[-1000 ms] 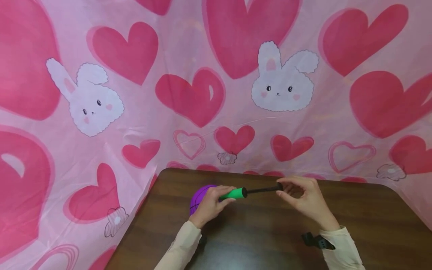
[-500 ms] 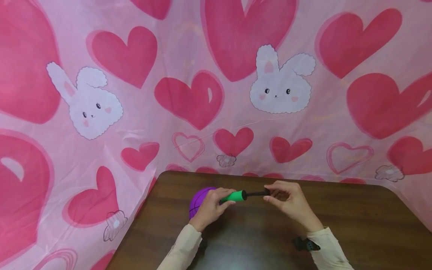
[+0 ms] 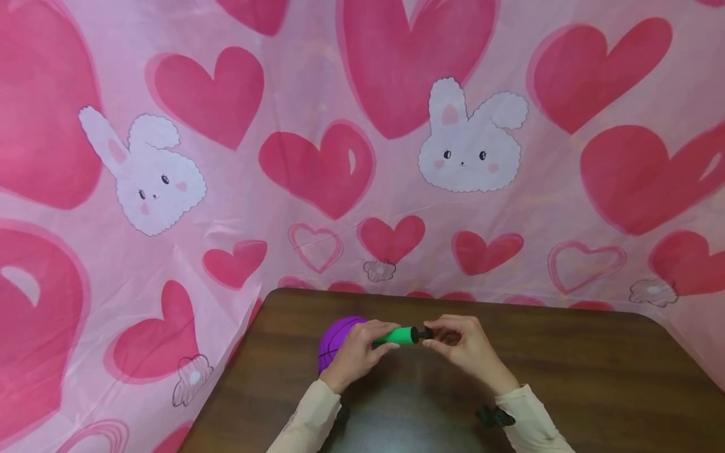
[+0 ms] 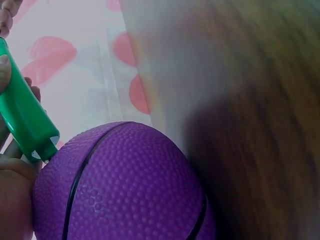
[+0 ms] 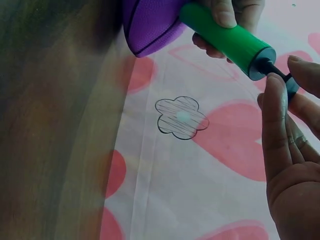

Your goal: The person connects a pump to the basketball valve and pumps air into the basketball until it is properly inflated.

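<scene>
A green hand pump lies roughly level, its tip against a purple ball with black seams. My left hand grips the pump's green barrel, in front of the ball in the head view. At the barrel's other end, my right hand pinches the black handle between thumb and fingers. Only a short piece of the black rod shows between barrel and handle. In the left wrist view the pump's narrow green nozzle meets the ball's surface; the needle is mostly hidden.
Both hands work above a dark brown wooden table with rounded corners. Behind it hangs a pink sheet printed with hearts and white rabbits. Each wrist wears a black strap-on camera, the right one plainly visible.
My right hand has moved left toward my left hand, pushing the black rod most of the way into the green barrel. The left hand and ball stay about where they were.
</scene>
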A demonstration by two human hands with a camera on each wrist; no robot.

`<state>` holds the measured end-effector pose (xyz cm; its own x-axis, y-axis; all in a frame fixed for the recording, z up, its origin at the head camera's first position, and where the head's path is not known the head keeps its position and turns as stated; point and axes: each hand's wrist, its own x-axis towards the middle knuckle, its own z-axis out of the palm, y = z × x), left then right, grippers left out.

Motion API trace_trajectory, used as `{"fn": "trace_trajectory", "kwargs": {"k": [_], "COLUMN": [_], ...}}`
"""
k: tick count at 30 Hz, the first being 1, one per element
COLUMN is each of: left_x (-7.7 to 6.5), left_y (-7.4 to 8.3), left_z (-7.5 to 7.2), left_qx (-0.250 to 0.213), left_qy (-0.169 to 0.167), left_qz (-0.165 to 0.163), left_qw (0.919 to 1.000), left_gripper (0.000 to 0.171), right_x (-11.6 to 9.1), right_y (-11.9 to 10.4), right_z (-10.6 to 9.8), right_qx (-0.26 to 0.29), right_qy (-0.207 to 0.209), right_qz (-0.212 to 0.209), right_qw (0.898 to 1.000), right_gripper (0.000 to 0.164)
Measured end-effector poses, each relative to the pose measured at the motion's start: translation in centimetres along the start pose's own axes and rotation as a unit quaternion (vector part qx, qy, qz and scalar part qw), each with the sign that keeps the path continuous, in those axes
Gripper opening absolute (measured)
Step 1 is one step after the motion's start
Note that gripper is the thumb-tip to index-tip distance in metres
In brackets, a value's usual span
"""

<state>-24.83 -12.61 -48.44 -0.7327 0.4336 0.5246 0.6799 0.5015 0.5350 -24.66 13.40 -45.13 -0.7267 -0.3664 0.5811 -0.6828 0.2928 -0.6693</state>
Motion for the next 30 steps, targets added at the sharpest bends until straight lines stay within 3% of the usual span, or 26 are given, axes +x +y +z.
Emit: {"fn": "trace_trajectory", "kwargs": {"k": [4,16,23,30], "left_x": [-0.1,-0.1,-0.1,0.0], "left_y": [-0.1,-0.1,-0.2,-0.8], "left_z": [0.1,-0.3,-0.2,-0.3], "left_qx": [0.014,0.013,0.01,0.011], "left_qy": [0.006,0.009,0.007,0.028], "left_qz": [0.021,0.031,0.045,0.049], "left_qw": [0.9997,0.9994,0.9989,0.9984], "left_gripper": [0.035,0.037,0.036,0.037], "right_x": [-0.1,0.0,-0.2,0.1], "right_y": [0.2,-0.2,-0.3,-1.0], "right_z": [-0.2,-0.2,-0.6,-2.5], "right_qx": [-0.013,-0.019,-0.031,-0.03], "right_qy": [-0.008,-0.023,-0.012,0.007], "right_qz": [0.003,0.027,0.002,-0.014], "right_qw": [1.0,0.999,0.999,0.999], "right_gripper": [0.027,0.027,0.029,0.03]}}
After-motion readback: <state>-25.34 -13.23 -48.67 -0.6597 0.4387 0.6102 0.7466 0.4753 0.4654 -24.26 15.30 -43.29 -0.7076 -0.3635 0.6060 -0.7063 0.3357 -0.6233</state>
